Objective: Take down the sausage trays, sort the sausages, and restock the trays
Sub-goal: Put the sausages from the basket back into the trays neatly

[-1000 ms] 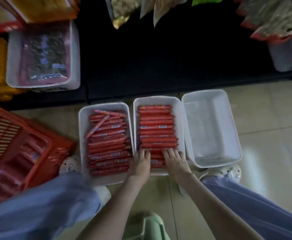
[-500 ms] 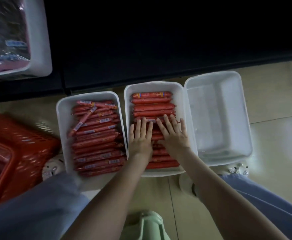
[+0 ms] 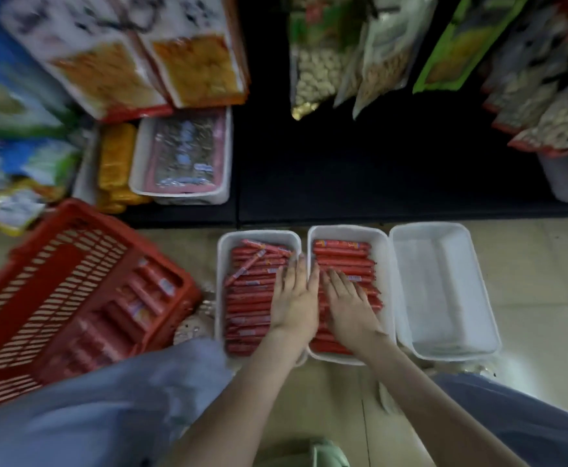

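Head view: I see left hand [image 3: 294, 298] and right hand [image 3: 350, 306] flat, fingers straight, gripping nothing. They press sausages [image 3: 339, 256] in the middle tray [image 3: 384, 264] at the floor's shelf edge, probably levelling them.

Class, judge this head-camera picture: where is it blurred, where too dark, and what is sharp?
Head view: snack bags at upper left smear with motion blur; the shelf recess is nearly black; sausages, left hand, right hand look fairly sharp.

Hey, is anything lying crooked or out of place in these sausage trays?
Yes: in the left tray, one sausage lies diagonally across the neat crosswise rows, near the far end. The middle tray has rows that look straight.
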`<state>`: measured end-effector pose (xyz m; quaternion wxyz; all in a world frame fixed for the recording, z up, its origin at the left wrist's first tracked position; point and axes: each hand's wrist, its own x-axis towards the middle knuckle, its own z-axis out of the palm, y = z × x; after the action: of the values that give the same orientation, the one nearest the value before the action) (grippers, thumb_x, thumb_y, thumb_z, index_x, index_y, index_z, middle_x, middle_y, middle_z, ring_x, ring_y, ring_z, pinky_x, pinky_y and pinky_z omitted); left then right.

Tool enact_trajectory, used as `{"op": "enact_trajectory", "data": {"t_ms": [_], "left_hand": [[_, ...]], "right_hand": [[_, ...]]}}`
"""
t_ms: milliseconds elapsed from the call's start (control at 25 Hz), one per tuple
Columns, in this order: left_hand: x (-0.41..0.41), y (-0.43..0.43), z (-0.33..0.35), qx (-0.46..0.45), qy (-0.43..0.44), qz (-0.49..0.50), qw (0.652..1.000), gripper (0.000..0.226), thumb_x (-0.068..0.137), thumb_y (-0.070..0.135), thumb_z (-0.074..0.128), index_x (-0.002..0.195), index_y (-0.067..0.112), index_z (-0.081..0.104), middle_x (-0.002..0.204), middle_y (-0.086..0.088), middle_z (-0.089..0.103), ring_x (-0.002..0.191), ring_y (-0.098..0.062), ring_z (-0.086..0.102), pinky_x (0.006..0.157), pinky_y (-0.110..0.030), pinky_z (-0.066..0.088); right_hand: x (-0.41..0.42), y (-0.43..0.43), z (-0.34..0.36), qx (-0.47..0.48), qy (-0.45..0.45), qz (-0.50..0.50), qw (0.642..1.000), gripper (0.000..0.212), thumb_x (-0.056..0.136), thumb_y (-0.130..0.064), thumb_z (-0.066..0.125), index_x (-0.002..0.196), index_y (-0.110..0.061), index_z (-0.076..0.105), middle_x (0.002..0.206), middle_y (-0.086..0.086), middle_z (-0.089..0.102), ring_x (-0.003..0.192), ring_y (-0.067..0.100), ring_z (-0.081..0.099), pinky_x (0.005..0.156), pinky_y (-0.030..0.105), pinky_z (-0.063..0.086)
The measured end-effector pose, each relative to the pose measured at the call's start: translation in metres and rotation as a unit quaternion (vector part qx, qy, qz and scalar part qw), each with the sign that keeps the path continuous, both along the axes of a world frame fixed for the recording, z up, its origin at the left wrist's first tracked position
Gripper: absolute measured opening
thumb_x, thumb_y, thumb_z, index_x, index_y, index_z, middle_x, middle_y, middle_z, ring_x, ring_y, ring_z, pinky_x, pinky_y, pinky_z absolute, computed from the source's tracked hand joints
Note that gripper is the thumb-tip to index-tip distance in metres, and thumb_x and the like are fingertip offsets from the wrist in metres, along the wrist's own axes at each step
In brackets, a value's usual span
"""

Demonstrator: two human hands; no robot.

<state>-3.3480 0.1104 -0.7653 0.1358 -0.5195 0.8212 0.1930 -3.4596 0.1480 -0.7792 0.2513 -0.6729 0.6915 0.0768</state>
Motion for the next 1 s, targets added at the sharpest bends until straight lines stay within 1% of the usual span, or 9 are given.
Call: {"op": "enact_trajectory", "data": {"t_ms": [120,240,360,440,560,680,840,920,1000], "left_hand": [[0.05,-0.013,0.063,-0.085,0.023,0.045,0.995,0.061,0.099,0.022,0.034,0.152,0.012,0.007,0.159,-0.014,-0.006,0.146,-0.029,-0.003,0.116,-0.041,-0.007],[0.128,-0.031,0.118,-0.145,-0.001,0.082,0.986,0.059,0.097,0.028,0.037,0.15,0.011,0.016,0.158,-0.016,0.005,0.145,-0.03,0.005,0.117,-0.041,0.001],[0.219,-0.06,0.156,-0.155,-0.025,0.165,0.974,0.056,0.095,0.036,0.042,0.145,0.013,0.029,0.149,-0.014,0.027,0.137,-0.032,0.026,0.112,-0.041,0.02],[0.284,-0.075,0.162,-0.144,-0.023,0.217,0.965,0.05,0.095,0.035,0.045,0.14,0.015,0.036,0.14,-0.014,0.037,0.127,-0.034,0.038,0.104,-0.041,0.033],[0.363,-0.068,0.119,-0.121,-0.118,0.159,0.973,0.052,0.093,0.022,0.046,0.143,0.017,0.029,0.139,-0.012,0.038,0.127,-0.03,0.039,0.104,-0.04,0.033],[0.396,-0.031,0.025,-0.007,-0.209,0.041,0.977,0.058,0.095,0.012,0.043,0.148,0.017,0.021,0.152,-0.012,0.025,0.139,-0.029,0.025,0.115,-0.041,0.018],[0.403,-0.007,-0.091,0.086,-0.244,-0.044,0.965,0.054,0.103,0.018,0.03,0.152,0.013,0.008,0.159,-0.012,0.005,0.146,-0.028,0.005,0.117,-0.046,0.0],[0.4,-0.005,-0.128,0.113,-0.245,-0.069,0.961,0.053,0.103,0.024,0.026,0.151,0.012,0.007,0.159,-0.012,0.004,0.146,-0.03,0.002,0.117,-0.047,-0.001],[0.395,-0.007,-0.15,0.106,-0.238,-0.069,0.963,0.051,0.102,0.023,0.029,0.15,0.015,0.015,0.157,-0.011,0.013,0.145,-0.031,0.006,0.116,-0.049,-0.001]], "right_hand": [[0.052,-0.027,0.047,-0.11,-0.04,0.03,0.993,0.071,0.093,-0.02,0.047,0.151,-0.008,0.009,0.158,0.008,0.013,0.146,0.022,0.012,0.119,0.039,0.014],[0.123,-0.053,0.082,-0.16,-0.082,0.089,0.98,0.075,0.089,-0.018,0.056,0.15,-0.007,0.015,0.155,0.01,0.022,0.143,0.025,0.021,0.115,0.04,0.019],[0.195,-0.076,0.097,-0.206,-0.12,0.157,0.958,0.076,0.084,-0.014,0.062,0.149,-0.007,0.022,0.15,0.014,0.033,0.138,0.029,0.032,0.11,0.047,0.031],[0.237,-0.09,0.096,-0.199,-0.128,0.211,0.949,0.076,0.087,-0.016,0.057,0.15,-0.009,0.017,0.153,0.012,0.028,0.14,0.028,0.027,0.113,0.044,0.028],[0.28,-0.107,0.076,-0.16,-0.107,0.281,0.94,0.077,0.092,-0.02,0.049,0.152,-0.018,0.0,0.159,0.004,0.011,0.145,0.022,0.013,0.116,0.037,0.016],[0.304,-0.116,0.033,-0.133,-0.093,0.329,0.93,0.076,0.095,-0.02,0.047,0.151,-0.025,-0.004,0.16,0.0,0.006,0.146,0.019,0.008,0.118,0.037,0.013],[0.317,-0.122,-0.019,-0.076,-0.056,0.369,0.925,0.082,0.094,-0.012,0.047,0.15,-0.027,-0.01,0.16,-0.002,-0.004,0.146,0.016,-0.002,0.117,0.035,0.006],[0.318,-0.122,-0.037,-0.077,-0.037,0.39,0.917,0.086,0.09,-0.008,0.053,0.151,-0.025,-0.005,0.16,0.002,0.002,0.147,0.019,0.004,0.116,0.035,0.008],[0.319,-0.119,-0.05,-0.091,-0.021,0.405,0.91,0.09,0.079,-0.007,0.066,0.152,-0.019,0.015,0.155,0.007,0.025,0.142,0.024,0.025,0.114,0.038,0.02]]}}
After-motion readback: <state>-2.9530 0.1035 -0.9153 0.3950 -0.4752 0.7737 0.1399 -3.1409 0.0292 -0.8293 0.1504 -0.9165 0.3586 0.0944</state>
